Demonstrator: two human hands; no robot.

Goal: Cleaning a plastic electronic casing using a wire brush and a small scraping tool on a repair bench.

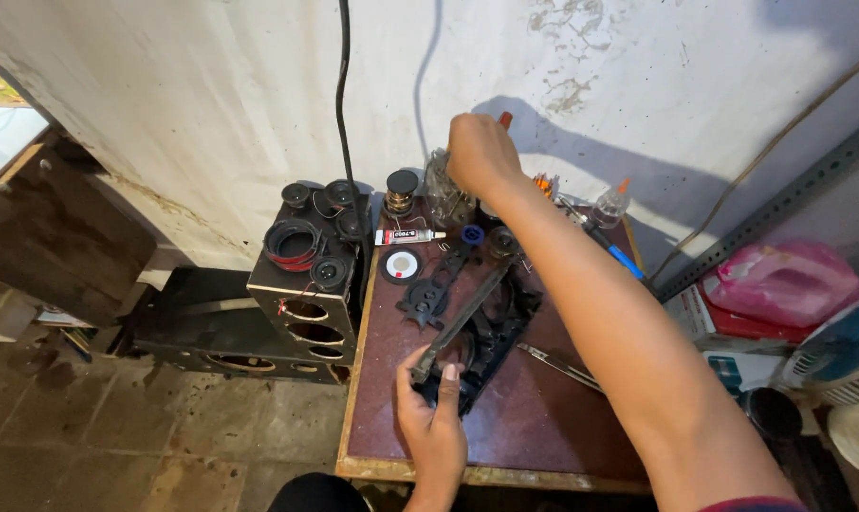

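Note:
My left hand [431,410] rests at the near end of a black plastic panel [481,346] lying on the small dark-red table [534,417], with thumb and fingers closed on the end of a long dark metal bar [462,318] that lies diagonally across the panel. My right hand [480,152] reaches to the table's far edge by the wall, fingers closed around a red-tipped tool handle [505,119] standing among tools beside a clear jar [444,192].
A black speaker box [306,284] with loose speaker drivers on top stands left of the table. A glue tube [408,236], a small round speaker [402,265], tweezers [560,364], a blue-handled tool [625,261] and a small bottle [612,203] lie on the table. A pink bag [780,280] and a fan [851,356] are to the right.

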